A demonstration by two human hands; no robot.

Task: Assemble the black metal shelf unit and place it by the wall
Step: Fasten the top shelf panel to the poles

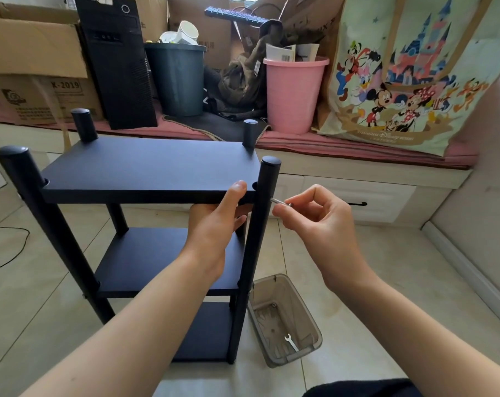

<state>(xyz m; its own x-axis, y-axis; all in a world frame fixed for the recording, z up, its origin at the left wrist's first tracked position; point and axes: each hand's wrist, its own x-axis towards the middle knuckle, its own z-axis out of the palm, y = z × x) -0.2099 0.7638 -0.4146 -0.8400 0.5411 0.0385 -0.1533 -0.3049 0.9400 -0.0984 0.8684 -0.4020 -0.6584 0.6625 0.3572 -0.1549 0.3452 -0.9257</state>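
The black shelf unit (145, 167) stands upright on the tiled floor with three boards and four round posts. My left hand (217, 222) grips the front edge of the top board near its right corner, thumb on top and fingers underneath. My right hand (314, 222) pinches a small silver key tool (280, 202) whose tip sits against the front right post (261, 224) at the height of the top board.
A small grey plastic bin (311, 333) holding a little wrench (291, 342) lies on the floor right of the shelf. Behind are a window seat with drawers (357, 179), a pink bucket (293, 93), a dark bin (175, 78), a computer tower (117, 61), boxes and a cartoon tote bag (409, 70).
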